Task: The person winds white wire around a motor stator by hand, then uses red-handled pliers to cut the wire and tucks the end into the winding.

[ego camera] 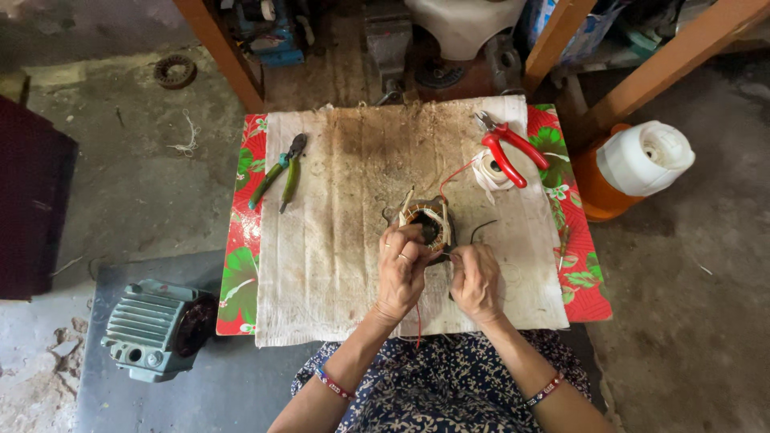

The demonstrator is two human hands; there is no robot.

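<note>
The motor coil (427, 225) sits mid-cloth (337, 240), steadied by my left hand (401, 269) curled against its rim while my right hand (475, 277) pinches a thin wire (454, 256) beside it; excess pull could snap that wire or tip the coil toward the red pliers (513, 148).

Both forearms forward, wrists close — left hand (401, 269) curled palm-down, right hand (476, 277) in a pinching grip.

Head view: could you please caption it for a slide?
Both hands, left and right, work a stator on a stained cloth.
</note>
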